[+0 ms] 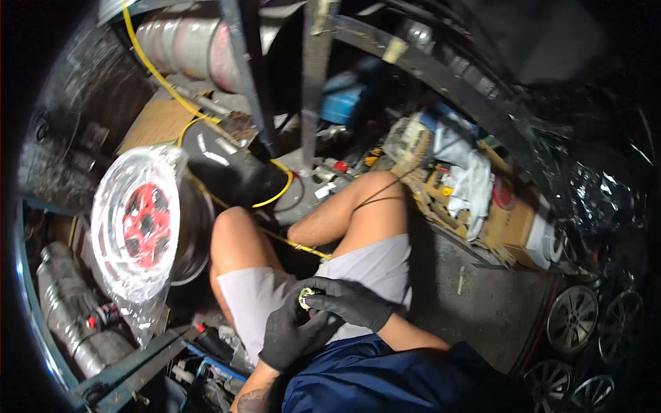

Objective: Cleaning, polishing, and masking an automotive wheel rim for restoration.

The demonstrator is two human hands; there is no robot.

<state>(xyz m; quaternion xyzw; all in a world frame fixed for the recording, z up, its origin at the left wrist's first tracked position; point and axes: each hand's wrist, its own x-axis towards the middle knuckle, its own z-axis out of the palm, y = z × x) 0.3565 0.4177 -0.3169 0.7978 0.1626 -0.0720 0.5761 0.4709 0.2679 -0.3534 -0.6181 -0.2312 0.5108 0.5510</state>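
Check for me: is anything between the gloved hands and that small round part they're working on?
Nothing visible. The left hand and right hand, both in black gloves, already meet around the small round part over the lap; only their own fingers partly cover it.

gloves: black on left hand (292, 334) and right hand (348, 303)
small part (305, 297): pale, yellowish, centre of frame
wheel (146, 224): red hub, clear wrap, left
hose (162, 82): yellow, upper left
shorts (372, 265): light grey
shirt (385, 382): dark blue, bottom
cardboard (160, 122): brown
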